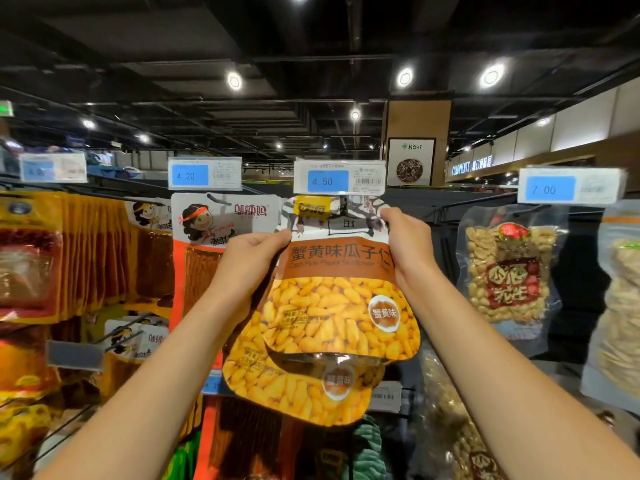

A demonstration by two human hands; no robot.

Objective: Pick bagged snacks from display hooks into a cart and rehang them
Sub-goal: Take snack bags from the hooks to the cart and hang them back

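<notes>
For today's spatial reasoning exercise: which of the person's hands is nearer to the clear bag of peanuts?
Right. The right hand grips the sunflower seed bag beside the clear bag of peanuts; the left hand grips its far edge.

Hanging in a row at the top of the racks: four price labels. Far-left label (52, 167) looking blurred, not readable. Next label (205, 173) showing 4.20 on a blue field, with a barcode beside it. Middle label (339, 177) showing 4.50, also on blue. Right label (571, 186) showing 7.00, a little smeared.

Overhead, black ceiling (173, 46) carrying round lamps (234, 80), all shining white. Behind the racks, brown pillar (419, 119) bearing a framed poster (410, 162) with a dark round dish on it. Further right, lit sign (471, 165) glowing blue-white, reading CONDIMENTS. At the far left edge, green sign (5, 108) glowing, cut off.
</notes>
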